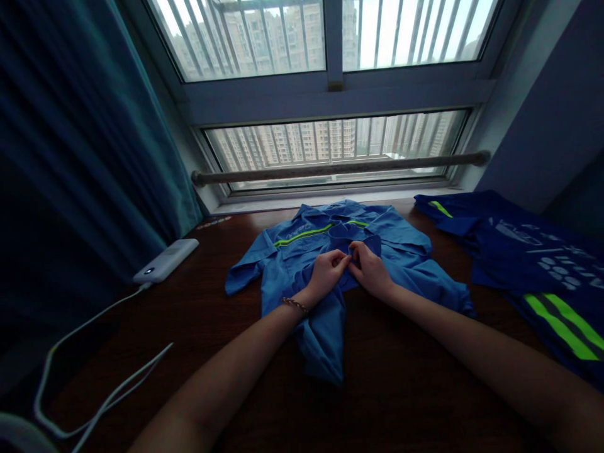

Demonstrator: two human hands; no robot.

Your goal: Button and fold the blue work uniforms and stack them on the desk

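Note:
A blue work jacket (302, 251) with a yellow-green stripe across its chest lies spread on the dark wooden table, its collar toward the window. Over its middle, my left hand (329, 272) and my right hand (369, 269) meet with fingertips nearly touching. Both hands pinch a darker blue part of the cloth near the front of the jacket. Whether a button or other small piece sits between the fingers cannot be made out. One pale blue sleeve or flap hangs toward me below my left hand. A beaded bracelet circles my left wrist.
On the right lies a dark blue garment (533, 251) with white print and yellow-green bands. A white power bank (166, 260) with a white cable (101, 409) is at the left, beside the blue curtain (94, 138). Behind the table, a rail (340, 168) crosses the window.

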